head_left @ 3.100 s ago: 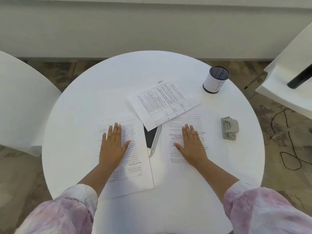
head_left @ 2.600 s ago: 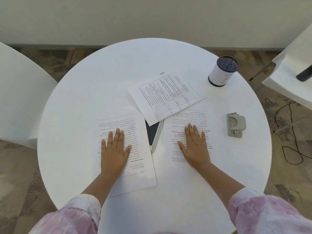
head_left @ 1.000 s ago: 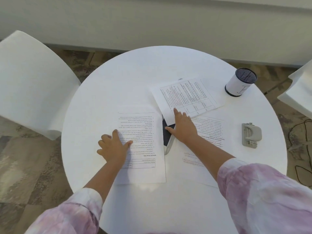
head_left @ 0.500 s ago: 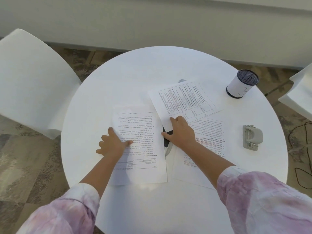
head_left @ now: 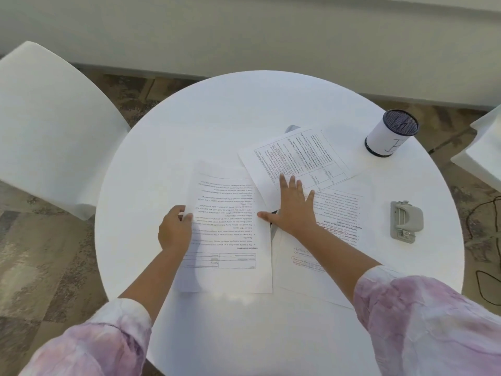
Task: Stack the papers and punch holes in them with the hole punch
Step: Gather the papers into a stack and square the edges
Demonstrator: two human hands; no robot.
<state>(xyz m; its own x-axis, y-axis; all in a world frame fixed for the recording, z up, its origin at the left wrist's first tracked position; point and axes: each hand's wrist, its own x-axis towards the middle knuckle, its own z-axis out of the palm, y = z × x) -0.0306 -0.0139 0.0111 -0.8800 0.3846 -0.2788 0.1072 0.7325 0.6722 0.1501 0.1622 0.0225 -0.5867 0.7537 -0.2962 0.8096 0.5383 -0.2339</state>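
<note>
Head view: left hand [head_left: 174, 231] pinches left sheet [head_left: 230, 234] edge; right hand [head_left: 291, 210] flat, fingers spread, on table-printed sheet [head_left: 298, 158]; sheet text illegible; hole punch [head_left: 405, 221] far right of left sheet.

You face a round white table [head_left: 189, 126] on mottled brown stone floor [head_left: 40, 267]; beyond your fingers runs a pale plain wall [head_left: 244, 31], a white moulded chair [head_left: 48, 126] far left.

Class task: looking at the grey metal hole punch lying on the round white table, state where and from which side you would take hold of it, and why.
Grip the grey metal hole punch across its long sides, coming down from above with the right hand, which is nearer. It lies flat, with bare round white table all around it, so both sides are free; its lever top looks narrow enough to span.
</note>
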